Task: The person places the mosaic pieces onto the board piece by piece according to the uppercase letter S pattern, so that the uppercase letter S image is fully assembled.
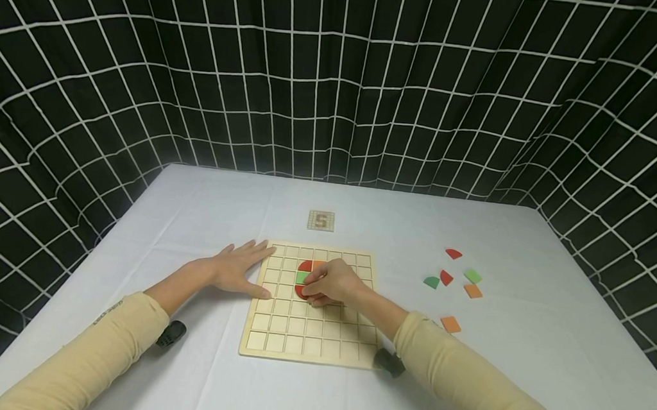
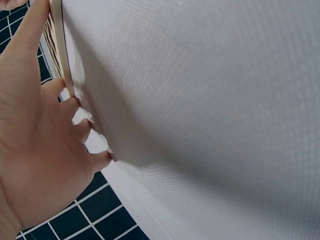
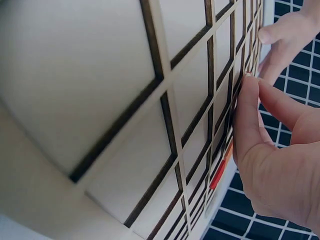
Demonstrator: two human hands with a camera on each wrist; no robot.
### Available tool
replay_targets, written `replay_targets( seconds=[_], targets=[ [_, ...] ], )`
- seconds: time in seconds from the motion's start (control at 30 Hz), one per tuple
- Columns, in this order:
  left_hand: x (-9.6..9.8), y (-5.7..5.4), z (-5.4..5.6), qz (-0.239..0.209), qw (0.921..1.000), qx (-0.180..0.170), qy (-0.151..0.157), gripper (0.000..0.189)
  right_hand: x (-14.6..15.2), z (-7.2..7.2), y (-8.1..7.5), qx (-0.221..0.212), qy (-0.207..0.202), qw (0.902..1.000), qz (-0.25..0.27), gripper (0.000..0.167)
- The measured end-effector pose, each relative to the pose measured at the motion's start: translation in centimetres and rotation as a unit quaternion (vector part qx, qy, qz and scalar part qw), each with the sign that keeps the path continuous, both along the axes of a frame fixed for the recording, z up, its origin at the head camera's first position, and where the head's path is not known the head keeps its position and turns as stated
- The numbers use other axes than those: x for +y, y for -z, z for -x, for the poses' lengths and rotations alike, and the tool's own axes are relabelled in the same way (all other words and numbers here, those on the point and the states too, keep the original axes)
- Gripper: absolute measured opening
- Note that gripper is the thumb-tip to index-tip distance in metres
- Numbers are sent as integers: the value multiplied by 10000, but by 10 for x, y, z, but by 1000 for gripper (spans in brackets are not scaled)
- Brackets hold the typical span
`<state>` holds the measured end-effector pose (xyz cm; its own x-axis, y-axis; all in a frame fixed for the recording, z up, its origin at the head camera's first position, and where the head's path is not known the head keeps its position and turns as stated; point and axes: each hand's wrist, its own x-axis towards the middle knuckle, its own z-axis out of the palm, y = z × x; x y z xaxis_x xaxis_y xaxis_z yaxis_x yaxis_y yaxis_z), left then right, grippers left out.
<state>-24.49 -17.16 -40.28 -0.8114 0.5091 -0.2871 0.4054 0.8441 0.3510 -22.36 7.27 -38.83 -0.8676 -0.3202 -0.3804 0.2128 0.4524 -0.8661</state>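
Observation:
A square wooden grid board [image 1: 277, 342] lies on the table. My left hand [image 1: 236, 268] rests at its left edge, fingers spread, thumb and index finger over the border. My right hand [image 1: 334, 283] is above the board's upper middle, thumb and index fingertips together at a red quarter-circle tile [image 1: 300, 291], pinching it at its cell. Directly above that tile sit a light green square tile [image 1: 303, 278] and another red quarter-circle tile [image 1: 305, 265]. An orange tile [image 1: 318, 265] is partly covered by my right hand. In the right wrist view, a red tile [image 3: 217, 175] shows below the fingers.
A small card with a brown S-like figure [image 1: 321, 220] lies behind the board. To the right are scattered red tiles [image 1: 453, 254], a dark green tile [image 1: 431, 282], a light green tile [image 1: 473, 276] and orange tiles [image 1: 450, 324]. Black gridded curtains [image 1: 316, 69] surround the table.

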Motion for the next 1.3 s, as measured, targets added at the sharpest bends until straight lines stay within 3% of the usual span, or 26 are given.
replay_targets(
  seconds=[0.27,0.47,0.63,0.8,1.03,1.3],
  targets=[
    [0,0,0,7,10000,34,20,105,5,2,0,-132,-9,9998,153,11],
    [0,1,0,2,10000,21,-20,104,15,7,0,-492,150,9974,512,17],
    [-1,4,-1,-10,10000,4,-33,104,28,9,1,-512,135,9949,853,23],
    [-1,4,0,-47,10000,14,-27,104,46,15,-4,-599,177,9922,1074,34],
    [0,2,0,-33,10000,49,-25,105,77,22,-10,-791,624,9879,1179,50],
    [0,3,0,-36,10000,26,-32,104,119,24,-21,-637,558,9849,1510,55]
  ],
)
